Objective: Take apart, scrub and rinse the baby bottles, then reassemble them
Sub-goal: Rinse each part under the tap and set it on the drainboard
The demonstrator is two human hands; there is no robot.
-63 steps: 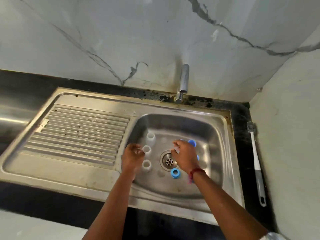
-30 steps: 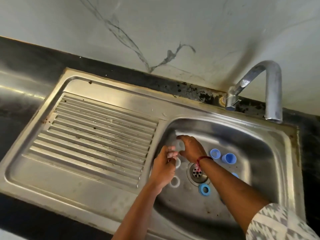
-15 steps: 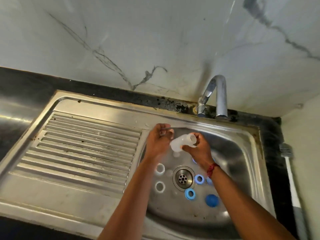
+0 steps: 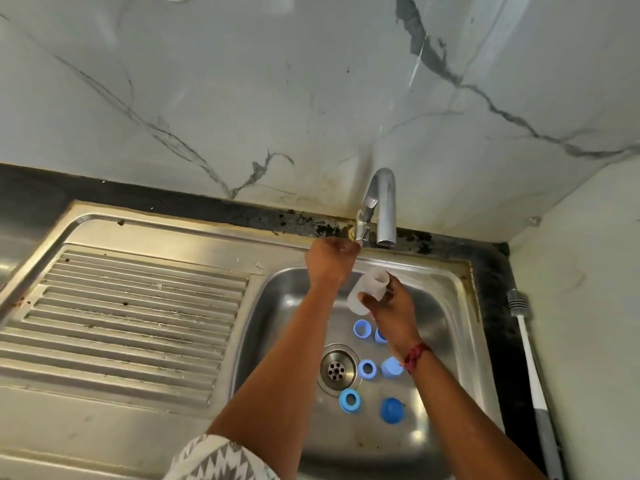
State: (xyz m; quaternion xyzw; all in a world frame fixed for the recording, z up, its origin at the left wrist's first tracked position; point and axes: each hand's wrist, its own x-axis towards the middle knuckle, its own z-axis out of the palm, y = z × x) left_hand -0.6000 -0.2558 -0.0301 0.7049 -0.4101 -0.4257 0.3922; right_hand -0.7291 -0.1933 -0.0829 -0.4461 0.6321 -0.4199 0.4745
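Moved since 0.5 s ago: left hand (image 4: 330, 261) is off the bottle (image 4: 367, 289) and up at the tap lever (image 4: 362, 233), 12 o'clock of the basin (image 4: 450, 341), fingers curled on the lever's lower end. View also swung, more wall visible.

Head view:
- right hand (image 4: 391, 306) grips the bottle by its lower body. It is clear, no ring or cap on, and tilted with the open neck toward 1 o'clock. It sits above the basin, just below and at 7 o'clock of the spout (image 4: 386, 209).
- red thread (image 4: 415, 356) on right wrist.
- drain (image 4: 336, 369) is my reference. Upper ring (image 4: 362, 329) at 1 o'clock, middle ring (image 4: 367, 368) just beside at 3, lower ring (image 4: 350, 400) at 5. All blue, lying flat on the basin floor.
- pale blue cap (image 4: 391, 367) at 3 o'clock, past the middle ring. Dark blue cap (image 4: 392, 410) at 4.
- one more blue part (image 4: 380, 336) is half hidden behind my right hand; can't tell which.
- drainboard (image 4: 121, 317) at 9 o'clock.
- bottle brush (image 4: 530, 358) lies on the dark desk (image 4: 498, 306) at 3 o'clock, bristles toward the wall.
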